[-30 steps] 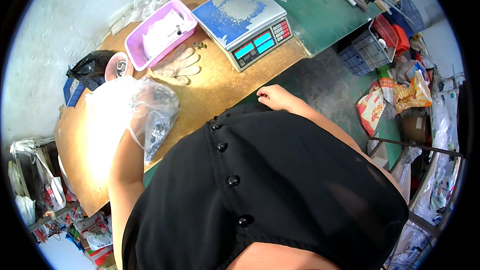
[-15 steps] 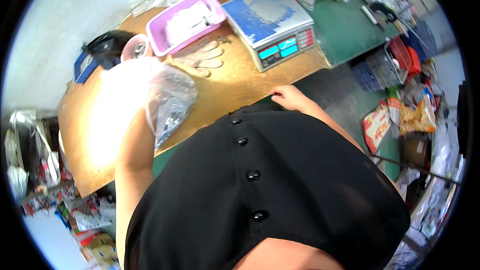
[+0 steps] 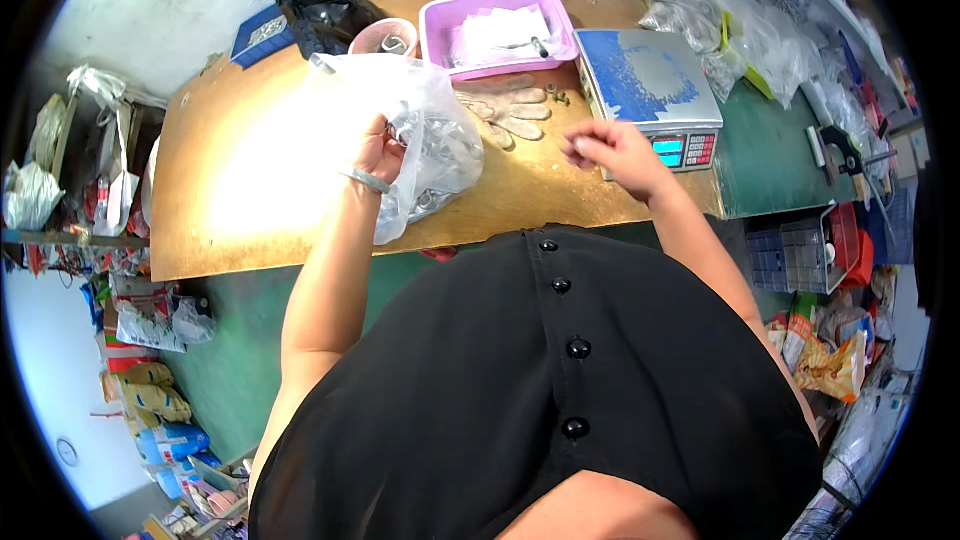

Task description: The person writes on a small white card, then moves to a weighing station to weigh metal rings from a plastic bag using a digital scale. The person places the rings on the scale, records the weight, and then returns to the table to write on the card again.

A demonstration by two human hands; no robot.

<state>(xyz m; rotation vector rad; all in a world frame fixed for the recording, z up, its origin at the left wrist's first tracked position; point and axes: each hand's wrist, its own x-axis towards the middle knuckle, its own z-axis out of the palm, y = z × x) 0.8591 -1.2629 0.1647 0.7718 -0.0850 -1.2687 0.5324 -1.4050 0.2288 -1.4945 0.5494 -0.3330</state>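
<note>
Left hand [image 3: 378, 154]: half-curled against plastic bag [image 3: 440, 100]; hold cannot be told
Right hand [image 3: 612, 152]: loosely curled near scale [image 3: 648, 70]; hold cannot be told
Plastic bag: set on table [image 3: 555, 192], part-filled with metal pieces [image 3: 442, 155]

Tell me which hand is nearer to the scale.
Right. The right hand is in front of the near left corner of the scale; the left hand is farther left, at the plastic bag, with the glove lying between bag and scale.
</note>
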